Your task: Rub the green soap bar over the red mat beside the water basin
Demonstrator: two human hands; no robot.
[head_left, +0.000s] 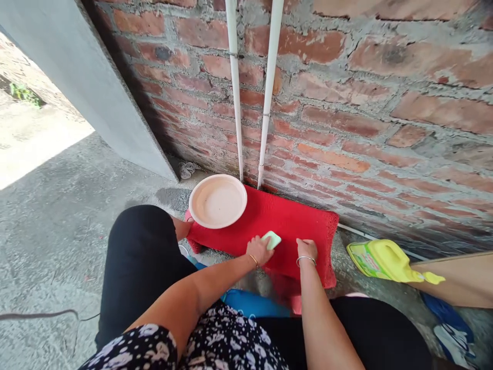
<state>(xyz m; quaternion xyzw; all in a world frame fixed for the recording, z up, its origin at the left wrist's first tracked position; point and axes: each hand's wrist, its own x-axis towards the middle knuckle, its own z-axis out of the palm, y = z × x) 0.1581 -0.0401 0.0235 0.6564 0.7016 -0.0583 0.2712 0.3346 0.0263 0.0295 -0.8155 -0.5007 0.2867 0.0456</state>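
Note:
A red shaggy mat (285,213) is draped over a low support against the wall, its front edge hanging down. My left hand (260,250) is closed around a pale green rounded block (272,240) above the mat. Whether the block is soap or a brush back I cannot tell. On the mat's right half, my right hand (307,250) is closed with curled fingers, seemingly gripping the fabric; its fingertips are hidden. A pale pink basin (218,201) sits on the mat's left end, a thin layer of water possibly inside.
A yellow detergent jug (387,261) lies on its side at the right, near a cardboard sheet (462,277) and shoes (454,339). Two white pipes (269,92) run down the brick wall (327,118). A grey slab (115,92) leans at the left. Something blue (254,303) lies below the mat.

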